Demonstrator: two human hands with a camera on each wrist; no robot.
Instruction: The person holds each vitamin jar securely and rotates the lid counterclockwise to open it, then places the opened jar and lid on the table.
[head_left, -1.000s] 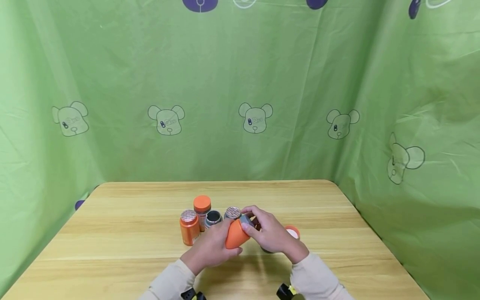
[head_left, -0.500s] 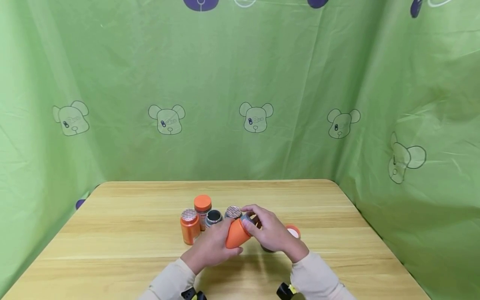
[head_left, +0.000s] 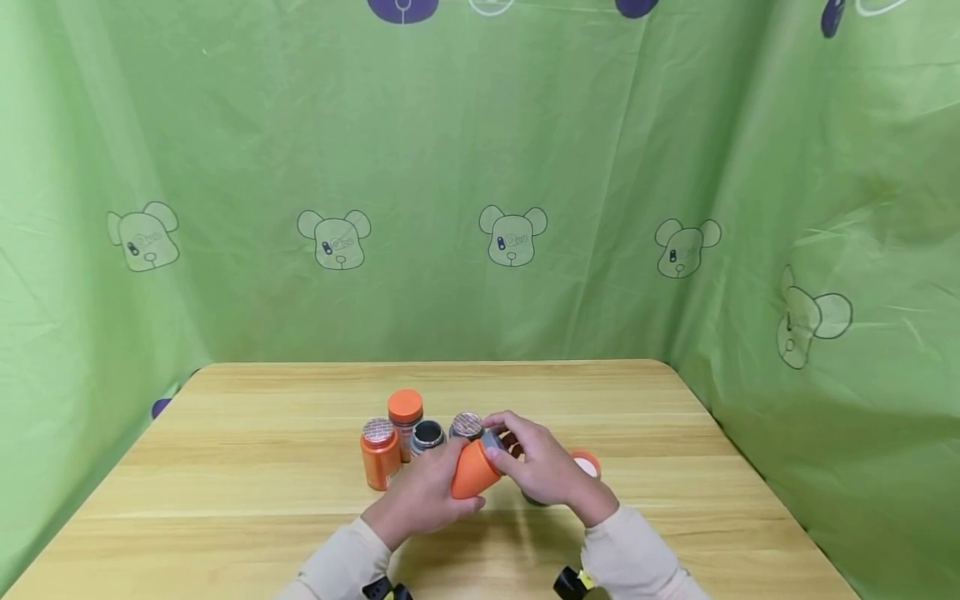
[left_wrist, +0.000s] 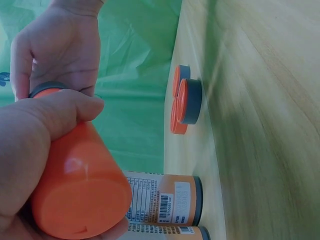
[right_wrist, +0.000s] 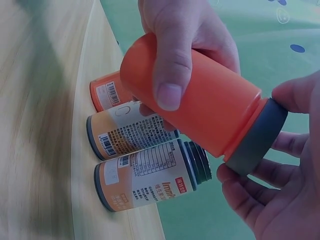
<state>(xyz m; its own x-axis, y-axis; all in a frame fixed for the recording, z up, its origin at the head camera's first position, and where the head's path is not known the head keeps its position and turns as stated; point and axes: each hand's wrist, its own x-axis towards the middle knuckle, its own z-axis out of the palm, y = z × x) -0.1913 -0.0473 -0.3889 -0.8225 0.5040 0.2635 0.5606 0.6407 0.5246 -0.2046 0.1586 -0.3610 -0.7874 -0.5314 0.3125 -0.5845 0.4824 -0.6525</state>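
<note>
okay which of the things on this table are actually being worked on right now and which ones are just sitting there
In hand:
- orange bottle, gripped by the left hand
- its grey cap, pinched by the right hand

Lying about:
- four upright bottles behind the hands
- loose caps on the table

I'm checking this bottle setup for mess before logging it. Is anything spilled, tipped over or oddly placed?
Nothing looks spilled or damaged. The bottles on the table stand upright. One bottle is open, and loose caps lie apart to the right. The only tilted item is the orange bottle, held by the left hand while the right hand grips its grey cap.
</note>
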